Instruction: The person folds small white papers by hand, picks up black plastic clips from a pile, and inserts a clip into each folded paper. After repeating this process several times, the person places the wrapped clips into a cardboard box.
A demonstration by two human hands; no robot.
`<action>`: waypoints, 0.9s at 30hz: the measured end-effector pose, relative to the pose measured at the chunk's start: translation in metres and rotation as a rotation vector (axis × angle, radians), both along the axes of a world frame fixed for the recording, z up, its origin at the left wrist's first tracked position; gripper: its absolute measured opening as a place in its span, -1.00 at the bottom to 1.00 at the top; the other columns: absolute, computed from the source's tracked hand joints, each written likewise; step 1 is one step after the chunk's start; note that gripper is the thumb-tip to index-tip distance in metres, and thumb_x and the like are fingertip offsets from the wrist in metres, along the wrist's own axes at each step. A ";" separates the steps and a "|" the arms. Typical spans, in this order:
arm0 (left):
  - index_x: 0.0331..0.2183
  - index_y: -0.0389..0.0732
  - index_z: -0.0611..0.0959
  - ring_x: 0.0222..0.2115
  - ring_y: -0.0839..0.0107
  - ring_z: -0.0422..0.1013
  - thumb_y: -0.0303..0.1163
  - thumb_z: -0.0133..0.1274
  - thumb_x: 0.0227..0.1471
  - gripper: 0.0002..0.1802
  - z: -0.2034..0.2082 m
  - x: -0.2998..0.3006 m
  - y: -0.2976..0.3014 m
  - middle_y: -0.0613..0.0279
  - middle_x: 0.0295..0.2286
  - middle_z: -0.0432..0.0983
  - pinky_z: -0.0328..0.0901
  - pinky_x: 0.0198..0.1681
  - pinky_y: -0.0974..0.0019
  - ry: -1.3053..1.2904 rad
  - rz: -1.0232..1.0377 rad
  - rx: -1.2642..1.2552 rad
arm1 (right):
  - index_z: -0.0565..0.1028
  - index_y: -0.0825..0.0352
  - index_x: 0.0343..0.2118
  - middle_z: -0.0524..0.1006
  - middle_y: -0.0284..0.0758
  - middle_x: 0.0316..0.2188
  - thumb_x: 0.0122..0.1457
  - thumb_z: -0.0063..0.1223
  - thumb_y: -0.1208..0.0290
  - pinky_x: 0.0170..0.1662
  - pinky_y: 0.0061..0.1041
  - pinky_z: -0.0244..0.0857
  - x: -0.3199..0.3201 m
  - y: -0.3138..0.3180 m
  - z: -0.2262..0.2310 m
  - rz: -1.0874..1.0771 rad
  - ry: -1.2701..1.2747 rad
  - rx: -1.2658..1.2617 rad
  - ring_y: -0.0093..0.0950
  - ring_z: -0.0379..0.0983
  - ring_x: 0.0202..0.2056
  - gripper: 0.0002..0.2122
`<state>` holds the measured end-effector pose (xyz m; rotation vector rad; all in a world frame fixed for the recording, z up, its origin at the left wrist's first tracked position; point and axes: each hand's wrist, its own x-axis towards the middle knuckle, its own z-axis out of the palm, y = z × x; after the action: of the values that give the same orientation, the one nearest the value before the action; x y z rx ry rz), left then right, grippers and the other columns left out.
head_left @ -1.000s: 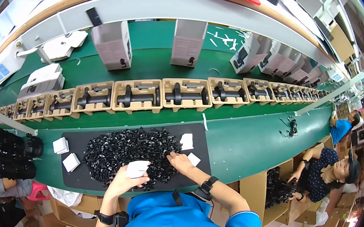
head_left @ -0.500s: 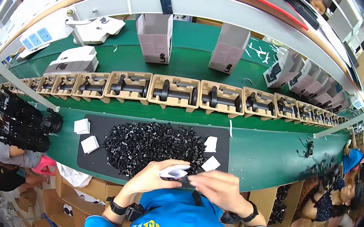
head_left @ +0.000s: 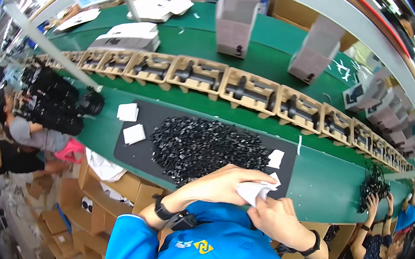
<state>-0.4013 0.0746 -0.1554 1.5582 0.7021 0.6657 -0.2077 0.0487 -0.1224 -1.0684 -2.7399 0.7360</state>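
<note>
Left hand (head_left: 223, 183) grasps white packet (head_left: 253, 191); right hand (head_left: 277, 218) at its edge, grip unclear. Likely working that edge; next needs steadiness.

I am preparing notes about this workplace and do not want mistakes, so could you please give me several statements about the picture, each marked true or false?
1. The left hand holds a white paper-like piece, with the right hand close against it. True.
2. The heap of small black parts lies inside a cardboard box. False: the heap of small black parts lies on a dark mat.
3. Two small white stacks lie to the left of the heap. True.
4. The tan trays are piled in one tall stack. False: the tan trays stand in a long row.
5. The person wears a blue shirt. True.
</note>
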 end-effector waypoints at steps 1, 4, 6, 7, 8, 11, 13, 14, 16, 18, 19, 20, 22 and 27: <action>0.01 -0.11 0.44 -0.16 0.24 0.44 -0.47 0.11 -0.33 -0.29 0.003 0.004 0.002 0.11 -0.11 0.45 0.29 -0.05 0.27 0.023 -0.004 0.041 | 0.44 0.44 -0.58 0.46 -0.17 -0.71 -0.07 0.07 0.42 -0.63 -0.32 0.29 -0.001 -0.001 0.001 -0.020 -0.065 0.048 -0.23 0.42 -0.69 -0.84; 0.04 -0.09 0.41 -0.17 0.27 0.43 -0.51 0.16 -0.35 -0.24 0.008 0.007 0.008 0.11 -0.10 0.44 0.29 -0.05 0.27 0.032 -0.003 0.047 | 0.42 0.42 -0.65 0.41 -0.19 -0.79 -0.11 0.09 0.44 -0.63 -0.30 0.27 -0.009 -0.003 0.002 -0.057 -0.081 0.154 -0.25 0.39 -0.75 -0.84; 0.07 -0.11 0.37 -0.16 0.38 0.40 -0.48 0.22 -0.33 -0.20 0.006 0.003 0.012 0.18 -0.16 0.47 0.26 -0.04 0.32 -0.075 0.068 0.027 | 0.39 0.41 -0.69 0.36 -0.19 -0.85 -0.14 0.08 0.48 -0.61 -0.29 0.25 -0.014 0.004 0.012 -0.168 -0.029 0.182 -0.23 0.36 -0.78 -0.86; 0.07 -0.11 0.36 -0.16 0.45 0.38 -0.49 0.23 -0.33 -0.19 0.005 0.003 0.012 0.24 -0.19 0.47 0.25 -0.03 0.34 -0.180 0.171 0.055 | 0.40 0.41 -0.68 0.38 -0.20 -0.84 -0.14 0.06 0.49 -0.62 -0.29 0.23 -0.014 0.006 0.016 -0.230 -0.053 0.235 -0.22 0.36 -0.77 -0.88; 0.07 -0.12 0.37 -0.16 0.47 0.38 -0.51 0.23 -0.32 -0.19 0.007 -0.001 0.012 0.24 -0.17 0.46 0.25 -0.03 0.35 -0.168 0.195 -0.067 | 0.40 0.40 -0.68 0.38 -0.19 -0.83 -0.14 0.05 0.50 -0.61 -0.29 0.23 -0.014 0.007 0.020 -0.247 -0.054 0.251 -0.20 0.36 -0.76 -0.88; 0.04 -0.16 0.41 -0.14 0.51 0.37 -0.54 0.26 -0.33 -0.23 0.020 -0.007 0.007 0.22 -0.12 0.44 0.25 -0.02 0.36 -0.188 0.252 -0.249 | 0.43 0.40 -0.60 0.38 -0.22 -0.83 -0.13 0.04 0.52 -0.61 -0.36 0.22 -0.013 0.011 0.027 -0.223 -0.026 0.261 -0.25 0.36 -0.76 -0.93; 0.01 -0.21 0.44 -0.16 0.51 0.37 -0.54 0.28 -0.34 -0.25 0.012 -0.009 0.004 0.22 -0.13 0.45 0.26 -0.04 0.38 -0.246 0.290 -0.204 | 0.47 0.42 -0.51 0.37 -0.26 -0.84 -0.12 0.05 0.55 -0.61 -0.42 0.21 -0.013 0.011 0.027 -0.181 0.001 0.255 -0.31 0.36 -0.77 -0.91; -0.02 -0.23 0.46 -0.17 0.50 0.38 -0.54 0.30 -0.36 -0.27 0.007 -0.012 0.008 0.22 -0.14 0.45 0.27 -0.04 0.38 -0.274 0.302 -0.114 | 0.46 0.42 -0.37 0.37 -0.32 -0.84 -0.12 0.08 0.57 -0.60 -0.51 0.20 -0.014 0.011 0.024 -0.252 0.263 0.117 -0.42 0.34 -0.77 -0.81; 0.03 -0.28 0.39 -0.20 0.45 0.40 -0.56 0.29 -0.33 -0.22 0.011 -0.018 0.010 0.17 -0.15 0.44 0.35 -0.14 0.38 -0.368 0.280 -0.296 | 0.36 0.43 -0.06 0.39 -0.47 -0.75 -0.13 0.17 0.60 -0.53 -0.73 0.18 -0.009 0.012 0.012 -0.358 0.642 0.017 -0.68 0.33 -0.69 -0.52; 0.05 -0.29 0.35 -0.21 0.43 0.40 -0.56 0.28 -0.32 -0.19 0.013 -0.016 0.009 0.15 -0.16 0.44 0.38 -0.19 0.38 -0.480 0.256 -0.479 | 0.37 0.44 -0.07 0.45 -0.42 -0.57 -0.11 0.19 0.56 -0.48 -0.75 0.20 -0.010 0.017 0.011 -0.481 0.725 -0.091 -0.67 0.37 -0.51 -0.54; 0.08 -0.29 0.31 -0.22 0.43 0.41 -0.56 0.28 -0.31 -0.16 0.013 -0.013 0.010 0.14 -0.17 0.43 0.39 -0.23 0.39 -0.472 0.239 -0.458 | 0.38 0.45 -0.08 0.46 -0.40 -0.54 -0.11 0.20 0.56 -0.47 -0.75 0.19 -0.012 0.022 0.009 -0.481 0.700 -0.073 -0.66 0.38 -0.46 -0.55; 0.10 -0.29 0.27 -0.24 0.43 0.42 -0.56 0.27 -0.30 -0.14 0.012 -0.011 0.011 0.13 -0.17 0.43 0.40 -0.27 0.40 -0.465 0.219 -0.436 | 0.38 0.45 -0.08 0.46 -0.40 -0.54 -0.11 0.20 0.56 -0.47 -0.75 0.19 -0.012 0.021 0.004 -0.484 0.700 -0.067 -0.66 0.38 -0.46 -0.55; 0.11 -0.29 0.25 -0.24 0.43 0.41 -0.56 0.27 -0.29 -0.12 0.012 -0.010 0.009 0.14 -0.16 0.42 0.41 -0.28 0.39 -0.483 0.242 -0.440 | 0.50 0.45 -0.24 0.46 -0.38 -0.53 -0.09 0.20 0.57 -0.46 -0.72 0.19 -0.009 0.019 -0.010 -0.556 0.812 -0.243 -0.66 0.37 -0.43 -0.71; 0.13 -0.26 0.20 -0.31 0.40 0.45 -0.57 0.24 -0.25 -0.12 -0.004 -0.004 0.000 0.09 -0.18 0.42 0.46 -0.38 0.39 -0.210 0.459 0.049 | 0.57 0.42 -0.38 0.48 -0.32 -0.50 -0.09 0.23 0.60 -0.51 -0.67 0.23 -0.009 0.017 -0.021 -0.413 0.722 0.094 -0.61 0.37 -0.52 -0.84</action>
<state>-0.4050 0.0745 -0.1589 1.3527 0.8977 1.1762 -0.2170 0.0655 -0.1438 -1.0351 -1.8600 0.7292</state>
